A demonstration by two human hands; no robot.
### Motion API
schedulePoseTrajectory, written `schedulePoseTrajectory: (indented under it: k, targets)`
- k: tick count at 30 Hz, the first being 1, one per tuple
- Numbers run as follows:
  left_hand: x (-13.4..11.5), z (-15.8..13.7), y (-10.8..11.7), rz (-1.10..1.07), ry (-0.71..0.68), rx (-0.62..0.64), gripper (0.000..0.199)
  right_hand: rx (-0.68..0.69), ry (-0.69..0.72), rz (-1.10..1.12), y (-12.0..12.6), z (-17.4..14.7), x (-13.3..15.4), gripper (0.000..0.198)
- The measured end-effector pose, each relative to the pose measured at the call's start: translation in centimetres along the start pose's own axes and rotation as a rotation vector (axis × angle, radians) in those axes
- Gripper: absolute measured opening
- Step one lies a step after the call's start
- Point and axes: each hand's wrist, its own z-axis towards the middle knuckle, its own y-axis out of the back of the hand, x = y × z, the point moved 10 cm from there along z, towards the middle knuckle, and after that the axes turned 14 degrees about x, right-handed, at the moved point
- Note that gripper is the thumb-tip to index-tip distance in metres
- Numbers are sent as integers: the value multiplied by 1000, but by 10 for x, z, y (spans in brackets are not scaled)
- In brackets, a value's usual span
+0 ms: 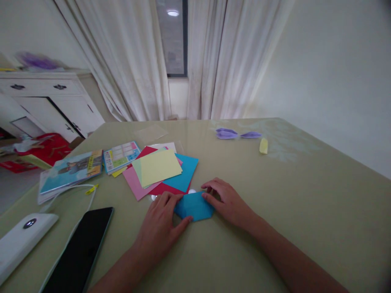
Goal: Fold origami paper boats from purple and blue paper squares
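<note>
From my end I'm seeing the left hand holding the folded blue paper by its left side, thumb lying along the near edge. The right hand is holding its right side, thumb pressing near the far corner, fingers curling. The paper is sitting low over the counter, just on the near side of the loose colored sheets. A dark phone is lying left; purple folded pieces and a small yellow piece are resting farther off, right.
</note>
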Motion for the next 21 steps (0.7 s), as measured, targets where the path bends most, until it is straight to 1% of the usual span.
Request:
schedulePoseTrajectory:
  k: [3, 6, 9, 13, 16, 21]
  targets:
    - [0, 0, 1, -67, -17, 4, 47, 29, -6, -7, -1, 1, 3, 21]
    - [-2, 0, 0, -107, -56, 6, 41, 65, 1, -12, -1, 1, 6, 14]
    - [-5, -1, 2, -91, -97, -20, 36, 91, 8, 16, 2, 0, 6, 11]
    - [-4, -2, 2, -26, -111, -41, 43, 77, -58, 21, 9, -3, 1, 9]
    - [-2, 0, 0, 2, -90, -32, 42, 62, -117, -19, 13, -5, -2, 6]
    - [-3, 2, 0, -21, -95, -28, 37, 124, -135, -23, 4, -6, -6, 16]
